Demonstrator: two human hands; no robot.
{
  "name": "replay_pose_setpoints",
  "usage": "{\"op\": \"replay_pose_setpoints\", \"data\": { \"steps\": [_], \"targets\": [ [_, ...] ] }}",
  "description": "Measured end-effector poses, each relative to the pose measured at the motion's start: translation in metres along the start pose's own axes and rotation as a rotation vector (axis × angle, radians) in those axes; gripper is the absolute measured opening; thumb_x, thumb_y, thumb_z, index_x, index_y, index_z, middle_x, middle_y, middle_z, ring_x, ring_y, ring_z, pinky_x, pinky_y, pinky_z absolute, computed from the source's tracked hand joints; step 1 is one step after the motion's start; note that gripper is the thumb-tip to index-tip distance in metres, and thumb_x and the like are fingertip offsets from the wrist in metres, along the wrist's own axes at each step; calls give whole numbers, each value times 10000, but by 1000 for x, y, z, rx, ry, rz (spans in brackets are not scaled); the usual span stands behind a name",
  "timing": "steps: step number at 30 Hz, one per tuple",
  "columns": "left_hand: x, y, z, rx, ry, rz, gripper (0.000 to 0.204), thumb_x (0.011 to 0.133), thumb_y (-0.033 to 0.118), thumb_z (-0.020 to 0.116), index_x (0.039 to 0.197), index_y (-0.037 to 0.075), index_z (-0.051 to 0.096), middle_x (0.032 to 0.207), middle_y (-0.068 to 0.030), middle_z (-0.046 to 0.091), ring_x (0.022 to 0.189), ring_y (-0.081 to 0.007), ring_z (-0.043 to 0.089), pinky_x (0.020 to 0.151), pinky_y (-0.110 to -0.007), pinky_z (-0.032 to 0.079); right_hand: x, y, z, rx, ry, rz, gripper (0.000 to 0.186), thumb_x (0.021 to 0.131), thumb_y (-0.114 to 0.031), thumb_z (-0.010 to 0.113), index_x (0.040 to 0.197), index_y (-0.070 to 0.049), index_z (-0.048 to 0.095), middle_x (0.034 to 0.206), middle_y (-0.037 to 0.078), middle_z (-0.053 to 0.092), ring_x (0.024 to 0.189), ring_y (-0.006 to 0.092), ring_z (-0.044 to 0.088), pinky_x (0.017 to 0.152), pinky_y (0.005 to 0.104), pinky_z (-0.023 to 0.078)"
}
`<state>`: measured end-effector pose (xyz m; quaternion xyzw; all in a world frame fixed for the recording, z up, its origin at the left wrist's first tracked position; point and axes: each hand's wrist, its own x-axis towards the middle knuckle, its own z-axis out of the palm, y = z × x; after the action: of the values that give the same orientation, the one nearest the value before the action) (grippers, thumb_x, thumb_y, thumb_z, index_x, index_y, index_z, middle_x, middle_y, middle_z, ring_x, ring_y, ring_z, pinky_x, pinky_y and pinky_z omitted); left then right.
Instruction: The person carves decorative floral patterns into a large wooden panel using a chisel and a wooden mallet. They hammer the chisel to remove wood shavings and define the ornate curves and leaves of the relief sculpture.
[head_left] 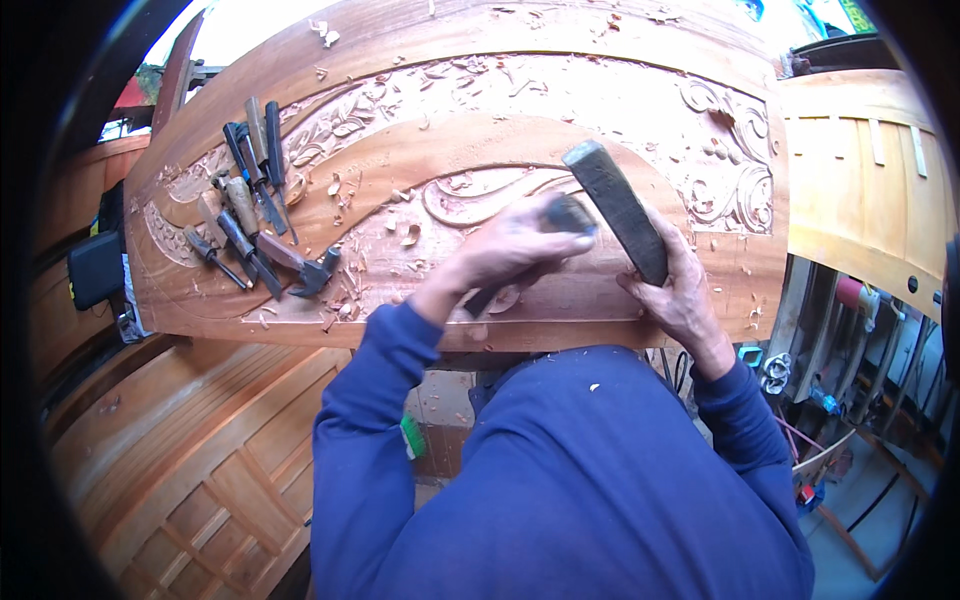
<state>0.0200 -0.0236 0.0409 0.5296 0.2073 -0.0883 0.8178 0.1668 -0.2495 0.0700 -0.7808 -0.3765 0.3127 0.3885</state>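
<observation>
Over the near side of the carved wooden panel (440,145), my right grip (680,285) is closed around the near end of a long dark block (620,210); its far end angles left. My left grip (505,245) is closed around a dark object (568,212), too blurred to identify, just left of the block. Hand tools (240,195) lie among wood shavings (410,235) at the panel's left

Carved panel (470,140): bears no readable lettering.
Dark block (622,215): shows no legible mark.
Tool handles (241,203): carry no label that can be read.
Green-and-yellow patch (857,15): at the upper right edge, too small to make out any wording.
</observation>
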Motion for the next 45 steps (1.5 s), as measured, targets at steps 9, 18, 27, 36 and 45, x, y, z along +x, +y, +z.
{"op": "replay_pose_setpoints", "data": {
  "steps": [9,18,27,36,45],
  "targets": [
    [-123,15,-45,599,862,134,218,959,162,805,1080,39,671,814,5,678,678,-72,621,623,-226,525,-22,18,-40,-219,274,11,936,745,-97,920,1577,-191,500,1227,145,672,1102,279,681,938,404,572],
    [-129,-68,46,576,1081,105,392,937,197,828,1227,45,612,975,-90,748,858,-197,710,813,-354,564,-36,32,-46,-570,241,-113,972,689,-165,935,1568,-269,533,1269,138,628,1147,329,637,996,456,527],
    [-134,-67,24,650,932,104,492,926,181,820,1311,28,554,1021,-152,761,926,-268,758,853,-395,578,-56,32,-30,-567,350,-21,978,665,-190,945,1553,-165,536,1281,153,633,1174,355,619,1012,465,511],
    [-149,-62,-7,550,560,172,467,967,242,784,1283,-3,542,987,-157,763,915,-264,753,843,-375,567,-71,35,-2,-771,558,102,847,776,-231,873,1544,-152,525,1285,149,646,1220,351,613,1051,492,458],
    [-148,-31,-53,250,439,103,307,1019,208,729,1238,21,624,812,-14,663,628,-87,592,589,-250,469,-86,14,52,-804,718,233,758,840,-402,838,1487,-125,558,1335,139,625,1259,342,595,1045,492,455]
  ]
}}
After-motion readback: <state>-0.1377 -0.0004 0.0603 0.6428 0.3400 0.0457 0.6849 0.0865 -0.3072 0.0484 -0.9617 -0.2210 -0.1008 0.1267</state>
